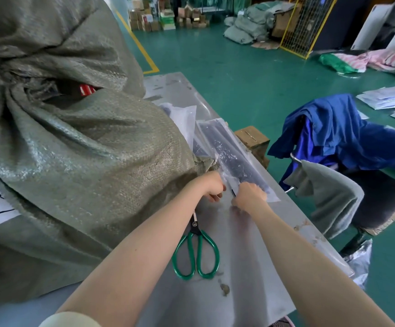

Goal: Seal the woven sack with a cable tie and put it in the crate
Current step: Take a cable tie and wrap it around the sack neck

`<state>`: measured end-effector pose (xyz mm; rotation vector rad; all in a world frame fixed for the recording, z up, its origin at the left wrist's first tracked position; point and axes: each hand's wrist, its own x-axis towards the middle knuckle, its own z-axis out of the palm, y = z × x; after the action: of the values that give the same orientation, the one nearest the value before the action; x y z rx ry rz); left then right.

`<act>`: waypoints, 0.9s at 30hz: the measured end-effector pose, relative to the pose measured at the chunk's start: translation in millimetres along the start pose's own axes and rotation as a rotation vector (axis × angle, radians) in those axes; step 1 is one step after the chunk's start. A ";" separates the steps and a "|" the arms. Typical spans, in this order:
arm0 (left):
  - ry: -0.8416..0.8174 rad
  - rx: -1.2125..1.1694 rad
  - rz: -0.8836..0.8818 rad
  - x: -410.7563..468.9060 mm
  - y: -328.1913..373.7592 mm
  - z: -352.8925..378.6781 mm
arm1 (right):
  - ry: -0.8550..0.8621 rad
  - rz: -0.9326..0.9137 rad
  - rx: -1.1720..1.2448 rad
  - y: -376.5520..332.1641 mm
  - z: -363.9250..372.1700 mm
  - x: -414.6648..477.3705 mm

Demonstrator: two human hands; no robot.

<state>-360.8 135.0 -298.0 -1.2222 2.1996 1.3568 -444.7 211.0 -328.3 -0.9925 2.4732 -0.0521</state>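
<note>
With the woven sack (pixel 73 142) slumped open just left of my hands, my left hand (pixel 211 187) should pin the clear packet (pixel 229 159) while my right hand (pixel 249 197), fingers closed on it, draws one black cable tie (pixel 233 193) out.

The bulging woven plastic sack (pixel 73 149) is dull grey-green with a fine crosshatch weave, something red-and-white striped (pixel 86 89) showing at its mouth, while the steel scissors (pixel 195 251) have glossy green handles and the clear packet (pixel 224 152) holds seemingly black ties.
</note>
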 end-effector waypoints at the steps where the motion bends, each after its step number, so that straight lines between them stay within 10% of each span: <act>1: 0.000 -0.004 0.003 -0.3 -0.2 0.0 | -0.052 -0.022 0.032 -0.3 -1.4 -1.1; 17: -0.018 -0.346 0.007 -14.8 -18.6 34.4 | -0.292 -0.080 0.614 33.1 -5.8 -43.7; 27: -0.418 0.039 -0.041 -77.2 -33.0 18.6 | -0.238 0.114 1.323 -3.3 7.6 -59.9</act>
<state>-292.1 183.5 -280.0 -0.8680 1.8880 1.3961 -401.7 249.2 -309.7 -0.2240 1.6540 -1.2414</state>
